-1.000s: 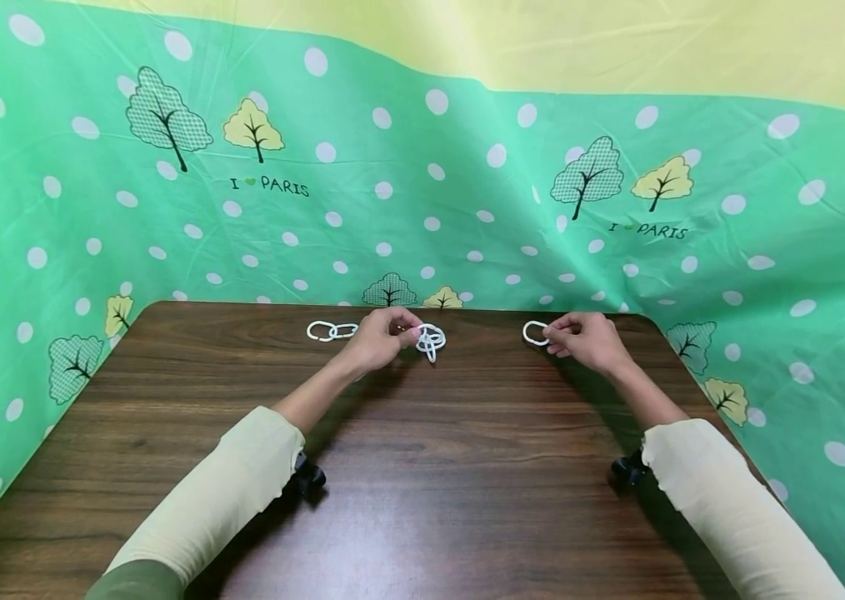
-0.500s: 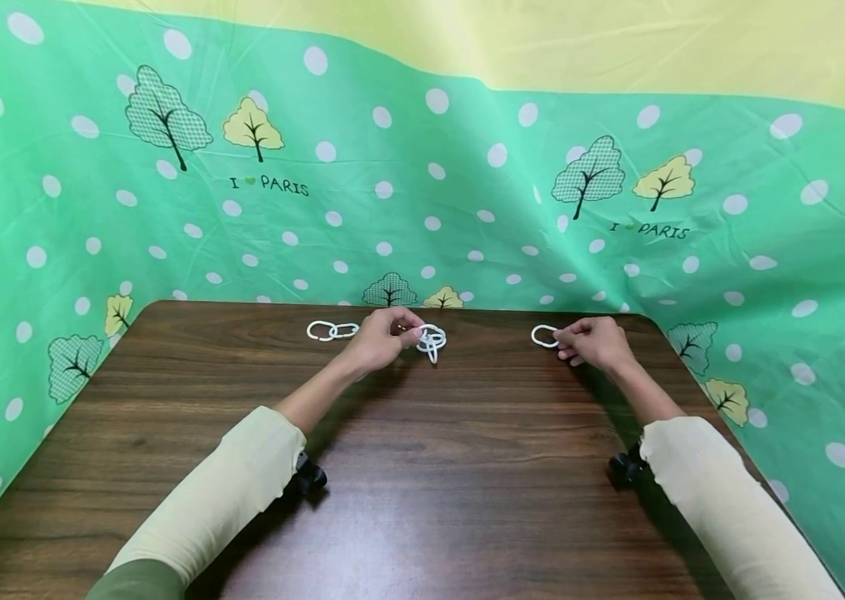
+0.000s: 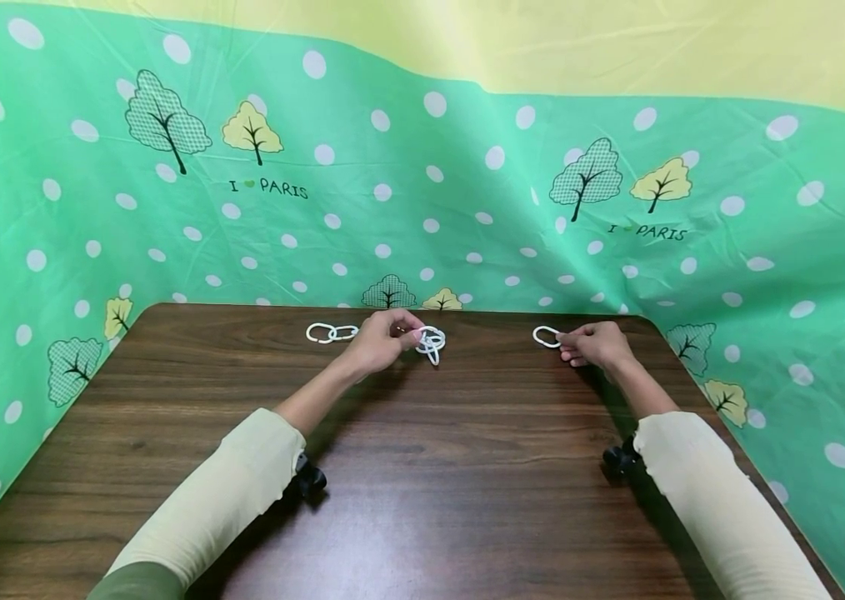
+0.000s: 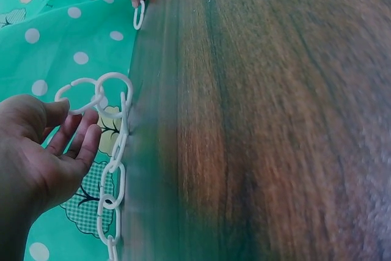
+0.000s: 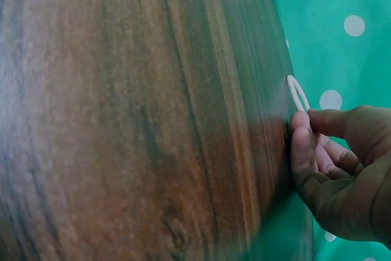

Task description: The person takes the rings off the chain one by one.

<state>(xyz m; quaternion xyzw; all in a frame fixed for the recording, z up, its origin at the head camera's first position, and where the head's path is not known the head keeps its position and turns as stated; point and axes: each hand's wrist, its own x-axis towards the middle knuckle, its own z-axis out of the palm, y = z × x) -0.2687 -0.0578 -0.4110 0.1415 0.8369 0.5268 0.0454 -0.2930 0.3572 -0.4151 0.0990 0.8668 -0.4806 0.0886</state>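
A chain of white oval links (image 4: 113, 181) lies along the far edge of the table, partly hidden behind the left hand in the head view. My left hand (image 3: 379, 342) pinches an end link (image 4: 85, 80) of it between thumb and fingers. That link has a small gap in its ring and hooks through the neighbouring link (image 4: 116, 77). Farther right, my right hand (image 3: 597, 343) pinches a single loose white link (image 3: 545, 337) by one end, close to the tabletop. The two hands are well apart.
Both hands work near the far edge of the brown wood-grain table (image 3: 422, 467). Right behind it hangs a green cloth (image 3: 467, 192) with white dots and printed trees. Black wrist mounts (image 3: 310, 479) hang under the sleeves.
My right hand has shifted slightly right and toward me, carrying the single link along. The left hand and the chain have stayed nearly still.
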